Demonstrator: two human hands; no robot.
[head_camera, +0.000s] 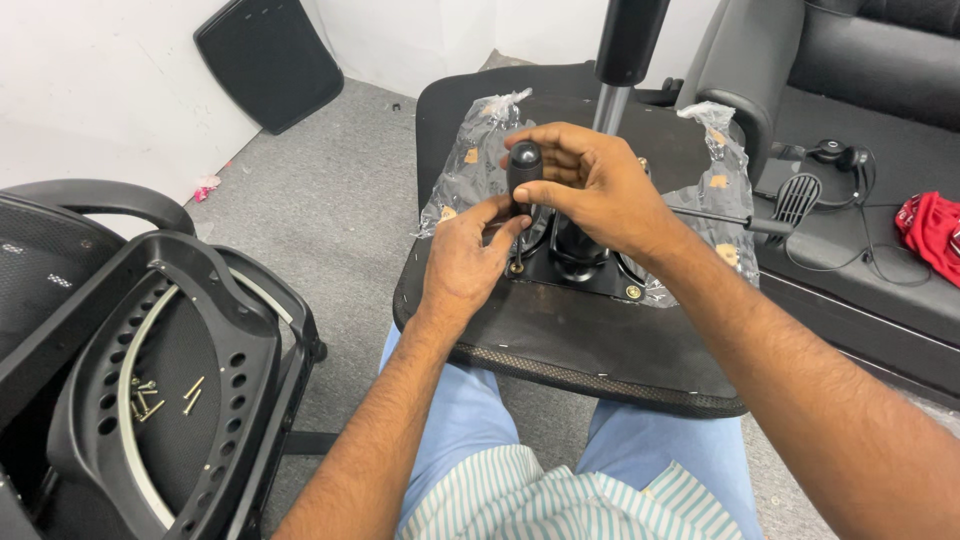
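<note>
An upturned black chair seat (560, 340) rests on my lap, with a black metal mechanism plate (590, 275) on it and a gas-lift column (622, 60) rising from the plate. My right hand (590, 185) grips the round black handle of a screwdriver (524, 175) that stands upright over a screw at the plate's left corner. My left hand (462, 262) pinches the tool's shaft low down, near the screw. A brass screw (633, 292) sits in the plate's right corner.
A black chair backrest (150, 390) lies at the left with several loose brass screws (160, 398) in its hollow. Plastic-wrapped armrests (470, 165) lie on the seat. A black sofa (860, 150) at the right holds a headset (835, 155) and red cloth (935, 225).
</note>
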